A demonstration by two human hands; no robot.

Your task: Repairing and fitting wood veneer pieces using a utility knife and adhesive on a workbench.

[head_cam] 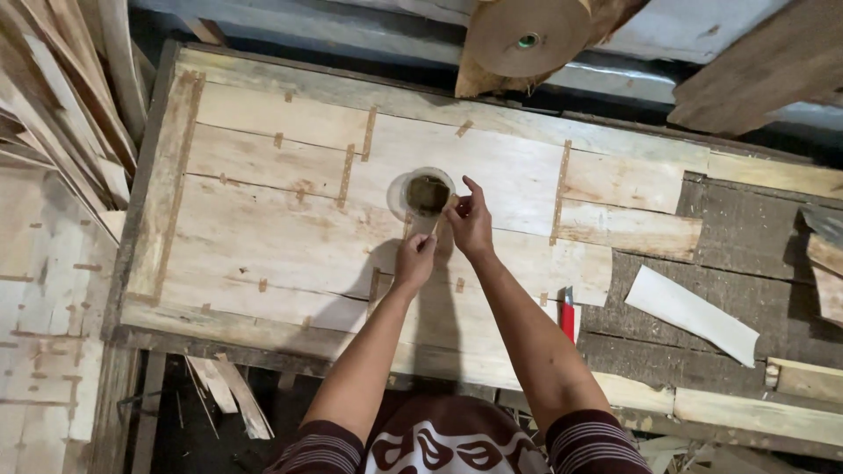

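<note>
Near the centre of the frame, a strip of brown paper tape (423,230) is held between both hands over a sheet of pale wood veneer (263,237) spread on the table (746,237). The left hand (414,261) is closed around the strip's lower end, and the right hand (471,221) is pinched on its upper part beside a small round plastic cup (421,193); how tightly each grip is shut cannot be told, since the fingertips are hidden behind the knuckles. The cup's dark contents are hard to make out. A red-handled tool (567,316) is partly covered by the right forearm. At the top edge, a roll of brown tape (525,35) is cut off by the frame. A loose white veneer scrap (692,314) is seen at right.
</note>
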